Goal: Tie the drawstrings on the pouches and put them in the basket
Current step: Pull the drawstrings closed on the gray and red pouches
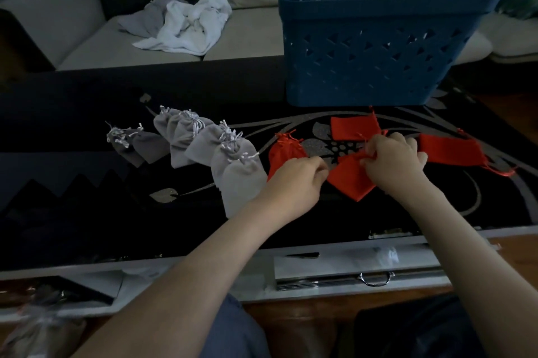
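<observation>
While both hands are working low over the table (87, 212), the red pouch (349, 180) is lying flat on the glossy black top between them, not yet in the basket (375, 51). The left hand (294, 180) is curling its fingers onto the pouch's left edge, apparently pinning the cloth so it is not sliding. The right hand (396, 156) is pinching the mouth end, where a thin red cord is showing under the fingertips. I am reading this as the cinching or knotting step.

Left of the hands, the grey pouches (201, 142) are lying in an overlapping row with their necks puckered and pale cords bunching, so they are looking tied and waiting to be moved. A cinched red pouch (283, 150) is sitting just beside the left hand. Two flat red pouches (353, 126) (451, 148) are lying behind and to the right of the right hand, and the right one is trailing its cord.

All the pouches are looking soft, matte and limp, and the cords are thin with frayed ends. By contrast the basket is looking like stiff blue plastic, rectangular and pierced with triangular holes. It is standing at the table's far edge, close behind the red pouches and handy for dropping them in. Whether anything is lying inside, I am unable to tell.
</observation>
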`<state>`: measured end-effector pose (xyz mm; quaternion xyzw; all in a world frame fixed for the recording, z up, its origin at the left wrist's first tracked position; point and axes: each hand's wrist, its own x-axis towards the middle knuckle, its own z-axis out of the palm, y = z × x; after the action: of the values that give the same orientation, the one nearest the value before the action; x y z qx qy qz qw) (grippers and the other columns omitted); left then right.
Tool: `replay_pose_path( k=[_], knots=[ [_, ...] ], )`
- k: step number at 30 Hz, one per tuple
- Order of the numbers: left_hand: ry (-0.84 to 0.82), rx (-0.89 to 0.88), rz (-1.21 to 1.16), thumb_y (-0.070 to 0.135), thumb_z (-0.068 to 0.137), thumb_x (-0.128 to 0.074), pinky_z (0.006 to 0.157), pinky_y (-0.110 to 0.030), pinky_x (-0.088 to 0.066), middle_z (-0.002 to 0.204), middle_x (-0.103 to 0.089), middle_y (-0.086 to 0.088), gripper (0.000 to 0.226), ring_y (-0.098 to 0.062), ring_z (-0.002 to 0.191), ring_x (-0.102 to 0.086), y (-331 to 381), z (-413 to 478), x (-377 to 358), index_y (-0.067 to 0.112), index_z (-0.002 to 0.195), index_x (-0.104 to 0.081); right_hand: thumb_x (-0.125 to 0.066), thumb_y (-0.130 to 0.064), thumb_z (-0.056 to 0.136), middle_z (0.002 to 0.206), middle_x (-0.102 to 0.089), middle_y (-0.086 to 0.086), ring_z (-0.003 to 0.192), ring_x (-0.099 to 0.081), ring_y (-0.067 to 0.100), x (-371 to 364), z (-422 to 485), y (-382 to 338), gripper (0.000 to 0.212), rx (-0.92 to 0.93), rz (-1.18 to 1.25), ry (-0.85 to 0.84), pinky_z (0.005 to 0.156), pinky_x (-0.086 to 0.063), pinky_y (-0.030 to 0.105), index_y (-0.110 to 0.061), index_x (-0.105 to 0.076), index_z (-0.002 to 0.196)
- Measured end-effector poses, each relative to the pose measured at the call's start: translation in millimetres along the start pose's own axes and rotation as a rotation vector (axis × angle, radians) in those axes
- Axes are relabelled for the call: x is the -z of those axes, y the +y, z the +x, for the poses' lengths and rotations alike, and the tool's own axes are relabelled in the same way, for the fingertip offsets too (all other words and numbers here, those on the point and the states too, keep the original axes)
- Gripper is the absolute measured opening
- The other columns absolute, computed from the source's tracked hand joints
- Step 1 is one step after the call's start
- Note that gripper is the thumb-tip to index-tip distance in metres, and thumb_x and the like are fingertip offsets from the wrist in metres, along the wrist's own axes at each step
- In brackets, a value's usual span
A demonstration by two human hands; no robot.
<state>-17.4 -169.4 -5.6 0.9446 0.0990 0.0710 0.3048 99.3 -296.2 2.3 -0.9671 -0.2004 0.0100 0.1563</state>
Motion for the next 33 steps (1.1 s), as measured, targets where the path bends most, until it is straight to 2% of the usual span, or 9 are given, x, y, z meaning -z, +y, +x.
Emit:
replay_pose_path(
  k=[2, 5, 7, 10, 14, 17, 22, 28, 33],
  knots=[
    [0.053, 0.027, -0.083, 0.026, 0.101, -0.043, 0.078, -0.014, -0.035, 0.113, -0.065, -0.001, 0.028, -0.014, 0.106, -0.056, 1.4, -0.8, 4.0, 0.013, 0.116, -0.062, -0.058, -0.018, 0.089, 0.109, -0.052, 0.008, 0.109, -0.046, 0.031, 3.2, 0.3, -3.3, 0.013, 0.098, 0.189, 0.044, 0.094, -0.032, 0.04, -0.014, -0.054, 0.101],
    [0.161, 0.106, -0.215, 0.033, 0.1, -0.043, 0.068, -0.006, -0.032, 0.106, -0.062, 0.006, 0.032, -0.005, 0.097, -0.053, 5.4, -1.7, 12.0, 0.014, 0.116, -0.062, -0.059, -0.007, 0.088, 0.089, -0.059, 0.0, 0.082, -0.052, 0.012, 11.3, -4.3, -12.3, 0.01, 0.284, 0.482, 0.103, 0.07, -0.034, 0.017, -0.013, -0.053, 0.091],
    [0.228, 0.18, -0.31, 0.042, 0.098, -0.043, 0.066, -0.006, -0.036, 0.095, -0.062, 0.011, 0.034, -0.003, 0.089, -0.055, 7.6, -3.7, 17.4, 0.018, 0.108, -0.064, -0.059, -0.005, 0.087, 0.084, -0.06, -0.009, 0.076, -0.052, -0.003, 15.5, -8.2, -19.5, 0.015, 0.371, 0.626, 0.054, 0.068, -0.035, 0.006, -0.02, -0.054, 0.086],
    [0.231, 0.286, -0.534, 0.057, 0.094, -0.04, 0.077, -0.022, -0.047, 0.086, -0.069, -0.001, 0.052, -0.013, 0.084, -0.064, 9.4, -6.5, 23.5, 0.012, 0.093, -0.067, -0.06, -0.005, 0.088, 0.087, -0.062, -0.013, 0.084, -0.056, -0.003, 19.9, -13.6, -28.3, 0.021, 0.471, 0.768, -0.04, 0.08, -0.04, 0.015, -0.026, -0.059, 0.086],
    [0.178, 0.381, -0.822, 0.063, 0.09, -0.042, 0.084, -0.041, -0.052, 0.081, -0.063, -0.007, 0.067, -0.023, 0.08, -0.064, 15.6, -9.5, 29.2, 0.002, 0.094, -0.067, -0.059, -0.004, 0.089, 0.087, -0.065, -0.007, 0.081, -0.06, 0.004, 28.7, -23.5, -37.8, 0.017, 0.53, 0.923, -0.182, 0.071, -0.05, 0.024, -0.021, -0.063, 0.089],
    [0.216, 0.389, -0.936, 0.054, 0.093, -0.046, 0.084, -0.04, -0.054, 0.083, -0.07, -0.006, 0.052, -0.02, 0.083, -0.068, 15.3, -10.6, 30.2, 0.009, 0.092, -0.072, -0.06, -0.005, 0.09, 0.092, -0.067, 0.001, 0.083, -0.063, 0.011, 30.4, -27.1, -43.6, 0.014, 0.535, 0.928, -0.245, 0.07, -0.054, 0.031, -0.018, -0.064, 0.093],
    [0.21, 0.399, -1.077, 0.04, 0.096, -0.05, 0.075, -0.033, -0.053, 0.09, -0.072, -0.008, 0.036, -0.02, 0.084, -0.068, 8.4, -12.3, 33.5, 0.012, 0.098, -0.073, -0.06, -0.003, 0.088, 0.085, -0.065, -0.018, 0.081, -0.06, -0.003, 28.9, -29.5, -50.7, 0.017, 0.577, 0.898, -0.273, 0.07, -0.047, 0.012, -0.019, -0.063, 0.093],
    [0.236, 0.454, -1.194, 0.033, 0.095, -0.054, 0.06, -0.026, -0.051, 0.081, -0.069, -0.007, 0.029, -0.015, 0.071, -0.065, 7.9, -13.9, 37.9, 0.01, 0.096, -0.071, -0.062, -0.01, 0.089, 0.082, -0.062, 0.004, 0.063, -0.057, 0.011, 26.0, -29.4, -53.4, 0.011, 0.493, 0.877, -0.313, 0.051, -0.048, 0.023, -0.02, -0.061, 0.094],
    [0.316, 0.464, -1.212, 0.033, 0.095, -0.055, 0.074, -0.042, -0.055, 0.084, -0.068, -0.007, 0.024, -0.022, 0.079, -0.065, 6.1, -15.6, 41.1, 0.018, 0.082, -0.069, -0.066, -0.017, 0.087, 0.08, -0.062, 0.012, 0.065, -0.055, 0.014, 21.6, -25.2, -50.4, 0.004, 0.501, 0.783, -0.291, 0.058, -0.048, 0.027, -0.017, -0.062, 0.089]
  ],
)
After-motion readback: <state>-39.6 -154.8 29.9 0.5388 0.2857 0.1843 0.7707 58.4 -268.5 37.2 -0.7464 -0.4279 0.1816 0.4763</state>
